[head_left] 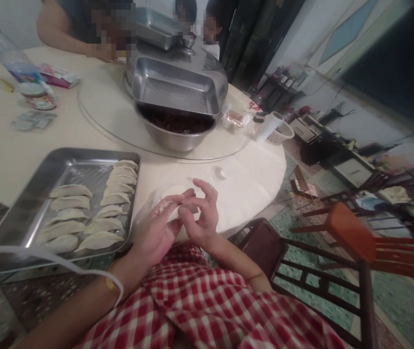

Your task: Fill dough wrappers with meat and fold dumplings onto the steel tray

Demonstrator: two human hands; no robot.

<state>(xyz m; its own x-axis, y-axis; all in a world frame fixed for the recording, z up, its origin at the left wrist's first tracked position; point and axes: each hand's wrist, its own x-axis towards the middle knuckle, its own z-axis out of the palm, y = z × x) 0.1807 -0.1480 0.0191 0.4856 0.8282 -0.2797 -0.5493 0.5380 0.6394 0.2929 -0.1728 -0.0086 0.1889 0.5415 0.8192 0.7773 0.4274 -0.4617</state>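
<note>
A pale dumpling [175, 214] is held between both hands above the near edge of the table. My left hand [159, 231] is closed around its left side, fingers bent over it. With thumb and fingertips, my right hand [202, 214] pinches the dumpling's right edge; its index finger is raised. Just behind the hands lie pale round dumpling wrappers [172, 191], partly hidden by my fingers. To the left, a metal tray [61, 167] holds two rows of folded dumplings [116, 198].
A metal bowl [175, 141] with dark filling stands on the glass turntable [100, 123], an upright-tilted tray [178, 89] above it. At left are a plastic bottle [8, 55] and a jar [37, 96]. Several people sit across. Chairs [352, 232] stand at right.
</note>
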